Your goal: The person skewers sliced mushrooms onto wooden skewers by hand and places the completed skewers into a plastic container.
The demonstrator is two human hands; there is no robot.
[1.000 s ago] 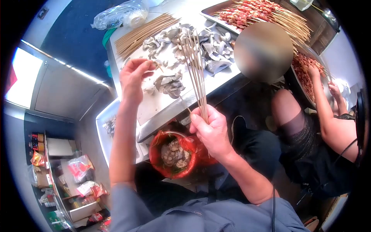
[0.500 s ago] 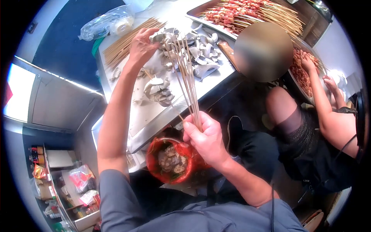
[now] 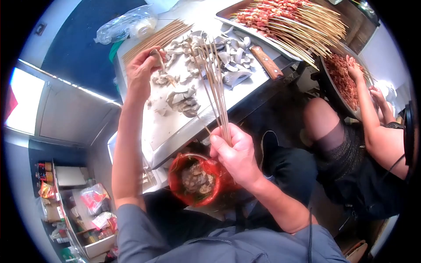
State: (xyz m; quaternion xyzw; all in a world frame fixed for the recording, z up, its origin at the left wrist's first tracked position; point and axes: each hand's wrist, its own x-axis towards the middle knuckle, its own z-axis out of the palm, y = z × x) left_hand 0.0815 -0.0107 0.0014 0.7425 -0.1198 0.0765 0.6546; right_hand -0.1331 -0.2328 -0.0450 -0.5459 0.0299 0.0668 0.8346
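Right hand: At 12 o'clock, our right hand (image 3: 234,147) is closed round thin bare sticks (image 3: 220,96) and the loaded stick's end, maybe so we have spares.
Tub: The red tub (image 3: 174,184) sits low at 11 o'clock, just beside the table (image 3: 164,125), with food bits in it.
Loaded stick: Its mushroom lump (image 3: 183,101) leans toward 11 o'clock, away from the bare sticks, likely so they don't bump.
Left hand: At 11 o'clock, our left hand (image 3: 140,68) pinches a mushroom bit (image 3: 155,55).
Loose mushrooms: They lie (image 3: 237,57) at 12 o'clock, partly behind our bare sticks, which get in the way.
Knife: Its wooden handle (image 3: 267,63) points toward us, handy but near the edge.
Helper: At 2 o'clock, another person's hand (image 3: 354,69) is at the meat bowl (image 3: 340,83).
Far things: More sticks (image 3: 160,37) and a clear bag (image 3: 127,24) lie at 11 o'clock; a meat tray (image 3: 250,30), at 1.
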